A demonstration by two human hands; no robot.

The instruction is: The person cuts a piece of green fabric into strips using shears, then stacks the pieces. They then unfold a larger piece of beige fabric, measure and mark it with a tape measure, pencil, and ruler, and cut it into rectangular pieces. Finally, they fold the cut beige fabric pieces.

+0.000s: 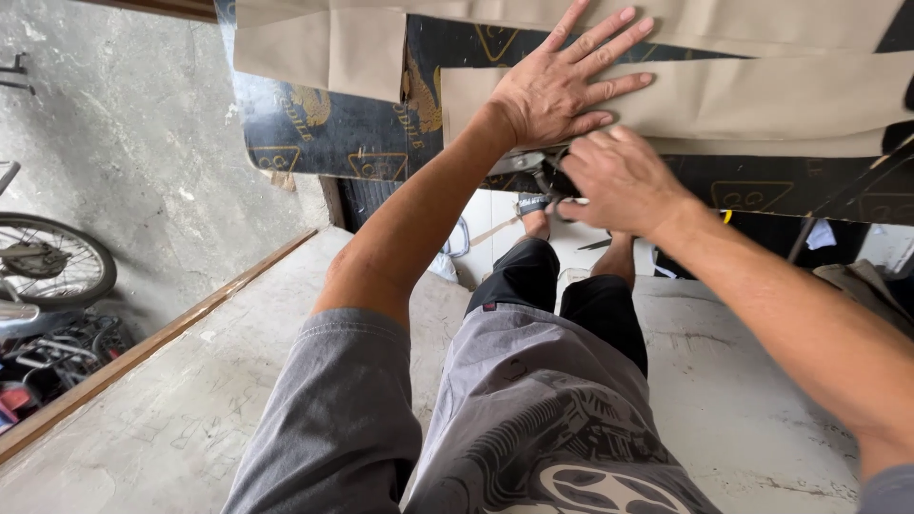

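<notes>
My left hand lies flat with fingers spread on a sheet of beige material that rests on a dark patterned board. Just below it, my right hand is closed around the handles of a pair of scissors, whose metal shows at the lower edge of the beige sheet. A second beige piece lies further left at the top of the board.
A pale scuffed wooden worktop with a wooden edge strip runs beneath me. A bicycle wheel and other clutter stand at the left on a concrete floor. My legs and feet show in the gap below the board.
</notes>
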